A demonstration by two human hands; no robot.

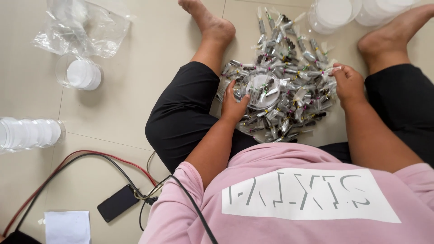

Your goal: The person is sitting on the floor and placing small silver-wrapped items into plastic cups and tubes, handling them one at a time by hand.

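Between the knees, the left hand [233, 105] grips a clear round plastic container [261, 89] holding few pieces, while the right hand [347, 81] pinches one small wrapped packet [335, 69] at three o'clock of the large unsorted pile of small clear-wrapped metal pieces [289, 97].

Clear plastic round container [261, 90]: glossy, smooth. Packets [294, 90]: shiny crinkled transparent film. Floor tiles [126, 90]: smooth, semi-gloss. Bag [81, 27]: clear wrinkled plastic. Trousers [181, 117]: matt black cloth.
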